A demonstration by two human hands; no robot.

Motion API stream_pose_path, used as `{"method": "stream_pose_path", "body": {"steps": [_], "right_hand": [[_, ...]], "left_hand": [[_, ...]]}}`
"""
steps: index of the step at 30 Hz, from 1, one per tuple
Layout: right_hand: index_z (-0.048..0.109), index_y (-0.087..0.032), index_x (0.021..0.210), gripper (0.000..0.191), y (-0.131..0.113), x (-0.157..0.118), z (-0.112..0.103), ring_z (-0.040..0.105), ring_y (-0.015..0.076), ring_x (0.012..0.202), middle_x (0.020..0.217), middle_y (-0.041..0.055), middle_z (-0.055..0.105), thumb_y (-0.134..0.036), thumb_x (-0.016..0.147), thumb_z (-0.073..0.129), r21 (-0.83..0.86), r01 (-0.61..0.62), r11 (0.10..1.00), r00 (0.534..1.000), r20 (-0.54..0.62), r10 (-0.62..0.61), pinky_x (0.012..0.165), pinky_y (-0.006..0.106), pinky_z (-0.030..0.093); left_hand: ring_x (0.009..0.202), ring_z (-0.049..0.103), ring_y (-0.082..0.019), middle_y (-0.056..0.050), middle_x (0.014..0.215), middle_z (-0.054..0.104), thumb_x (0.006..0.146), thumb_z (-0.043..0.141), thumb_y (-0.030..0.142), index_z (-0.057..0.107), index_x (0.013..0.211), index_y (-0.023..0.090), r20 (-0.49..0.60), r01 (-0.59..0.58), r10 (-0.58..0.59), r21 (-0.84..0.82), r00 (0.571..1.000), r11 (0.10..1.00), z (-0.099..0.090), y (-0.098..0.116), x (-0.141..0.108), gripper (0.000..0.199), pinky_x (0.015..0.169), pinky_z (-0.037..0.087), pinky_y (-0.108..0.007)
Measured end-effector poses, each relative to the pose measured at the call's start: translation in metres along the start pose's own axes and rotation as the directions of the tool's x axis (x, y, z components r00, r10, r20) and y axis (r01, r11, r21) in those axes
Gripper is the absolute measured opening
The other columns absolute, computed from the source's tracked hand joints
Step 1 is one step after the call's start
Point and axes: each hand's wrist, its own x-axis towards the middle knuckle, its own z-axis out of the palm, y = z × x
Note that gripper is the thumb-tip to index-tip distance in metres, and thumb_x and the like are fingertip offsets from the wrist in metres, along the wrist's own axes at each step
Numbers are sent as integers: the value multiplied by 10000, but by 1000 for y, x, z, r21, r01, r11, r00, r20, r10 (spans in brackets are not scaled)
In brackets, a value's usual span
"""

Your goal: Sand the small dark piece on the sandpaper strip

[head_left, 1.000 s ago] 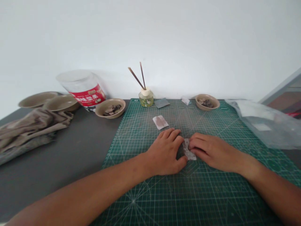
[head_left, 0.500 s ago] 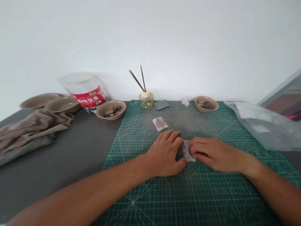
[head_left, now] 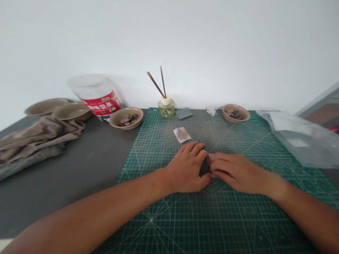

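Low over the cutting mat (head_left: 169, 225), my left hand (head_left: 188, 169) lies palm down, thumb and index finger bent around the left edge of a small pale patterned sheet (head_left: 211, 155). Only slivers of that sheet show between my hands. A dark patch is visible in the gap between left thumb and fingers. My right hand (head_left: 235, 173) has its fingers closed and pressed together on top of the sheet, its fingertips almost touching the left hand. What is under them is hidden. Beyond the left hand rests a white piece of paper (head_left: 182, 134) with a brownish smear.
Bowls with small brown and dark pieces stand at left (head_left: 126, 118) and right (head_left: 235, 113). A reed diffuser (head_left: 166, 107), grey square (head_left: 184, 113) and small white scrap (head_left: 211, 111) line the back. A plastic jar (head_left: 100, 102), brown cloth (head_left: 42, 135) and clear bag (head_left: 304, 144) flank the mat.
My right fingers have slid left across the patterned sheet and now cover most of it. The left hand stays in place on the mat. The view has tilted slightly.
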Motion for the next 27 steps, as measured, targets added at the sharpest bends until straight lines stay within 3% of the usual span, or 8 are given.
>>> {"method": "stream_pose_path", "body": {"steps": [3, 6, 11, 16, 22, 27], "right_hand": [[690, -233, 1077, 153, 1, 2, 2, 704, 222, 916, 1092, 62, 714, -194, 1101, 544, -58, -60, 997, 996, -69, 56, 787, 372, 533], [677, -237, 1078, 154, 6, 0, -2, 711, 218, 932, 1097, 56, 705, -185, 1102, 534, -25, -106, 994, 993, -61, 104, 809, 370, 546], [669, -245, 1042, 158, 0, -1, 0, 708, 200, 889, 1071, 38, 706, -218, 1118, 533, 6, -44, 999, 999, 10, 44, 769, 350, 536], [683, -234, 1087, 167, 2, 2, 1, 708, 226, 925, 1102, 66, 711, -197, 1105, 521, -71, -92, 993, 994, -72, 87, 793, 374, 547], [686, -254, 1061, 159, 2, -3, -4, 715, 200, 897, 1079, 37, 721, -236, 1119, 539, 10, -41, 999, 999, 35, 40, 777, 347, 539], [696, -241, 1074, 165, 4, 1, 0, 717, 226, 938, 1100, 60, 718, -200, 1100, 539, -49, -100, 994, 992, -76, 96, 805, 365, 543]], "left_hand": [[1535, 492, -391, -186, 1584, 600, 976, 699, 519, 670, 1330, 132, -5, 6, -6, -4, 1000, 1000, 1, -1, 0, 525, 1316, 421, -578], [1559, 471, -391, -183, 1613, 580, 970, 711, 496, 661, 1356, 132, -1, 20, -20, 2, 1000, 1000, 1, -1, 0, 534, 1326, 413, -577], [1545, 493, -382, -181, 1601, 593, 965, 709, 502, 670, 1342, 132, -10, 26, -26, 0, 1000, 1000, 2, 0, 0, 529, 1327, 418, -558], [1540, 497, -383, -185, 1587, 604, 954, 704, 483, 675, 1324, 131, -14, 28, -28, -4, 1000, 1000, 1, 1, 0, 511, 1334, 409, -563], [1550, 484, -391, -189, 1604, 595, 960, 698, 505, 667, 1354, 128, -7, 20, -20, 2, 1000, 1000, 2, 0, -1, 546, 1328, 413, -581], [1558, 475, -391, -184, 1615, 582, 962, 696, 497, 668, 1347, 138, -2, 25, -25, 9, 1000, 1000, 2, 0, 0, 528, 1336, 399, -579]]}}
